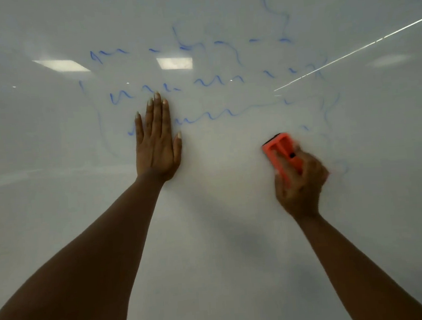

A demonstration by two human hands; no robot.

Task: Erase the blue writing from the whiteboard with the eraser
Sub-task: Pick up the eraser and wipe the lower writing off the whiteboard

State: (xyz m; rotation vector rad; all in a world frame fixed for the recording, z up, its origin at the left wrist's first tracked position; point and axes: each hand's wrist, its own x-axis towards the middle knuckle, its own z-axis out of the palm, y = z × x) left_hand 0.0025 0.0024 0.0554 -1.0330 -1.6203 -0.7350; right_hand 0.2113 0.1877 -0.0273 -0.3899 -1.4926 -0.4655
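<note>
Your right hand [300, 180] grasps the orange eraser [281, 153], its long axis tilted up-left against the whiteboard [223, 234], blue writing [199, 85] above it, while your left hand [155, 144] lies flat, released.

I see the whiteboard [58, 222] filling the whole view, glossy pale grey, with ceiling lights mirrored in its upper left. The blue writing [199, 83] sits in the upper middle: three rows of wavy scribble, ringed by a fainter loop. Toward the right edge the strokes look thin and smeared. The eraser [281, 151] is an orange block with a dark pad, tilted, pressed to the board below and right of the rows, its lower end gripped.
</note>
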